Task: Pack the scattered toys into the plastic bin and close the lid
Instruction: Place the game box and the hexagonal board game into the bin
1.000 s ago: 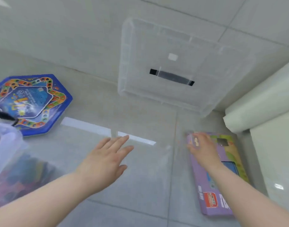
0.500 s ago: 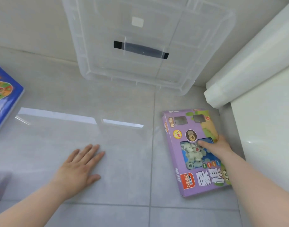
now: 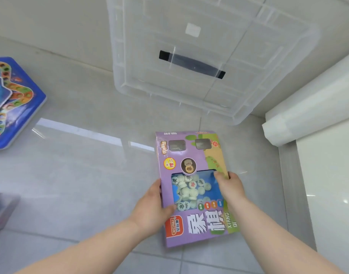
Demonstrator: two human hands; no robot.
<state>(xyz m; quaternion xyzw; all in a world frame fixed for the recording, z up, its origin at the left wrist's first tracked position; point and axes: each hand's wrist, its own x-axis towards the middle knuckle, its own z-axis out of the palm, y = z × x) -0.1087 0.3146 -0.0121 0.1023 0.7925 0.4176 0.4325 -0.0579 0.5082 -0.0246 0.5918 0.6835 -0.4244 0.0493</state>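
Near centre, just in front of me, I have the purple box (image 3: 190,153) of chess pieces in both hands. My left hand (image 3: 152,208) grasps its left edge, thumb lying across the front by the lower corner of the clear window and fingers tucked out of sight behind. My right hand (image 3: 231,186) grasps the right edge the same way, thumb on the front at the window's upper corner. The box faces up toward me, long side running near to far, and seems raised off the floor (image 3: 80,175), though I cannot be sure its near end is clear of the tiles.

Beyond it, at far centre, sits the clear lid (image 3: 264,62) with a dark handle strip; whether it lies flat or leans I cannot tell. A blue hexagonal board (image 3: 13,103) lies on the floor at far left, well apart from the box. At the near left edge a blurred corner of the bin (image 3: 2,210) shows. A white roll (image 3: 308,107) lies along the right.
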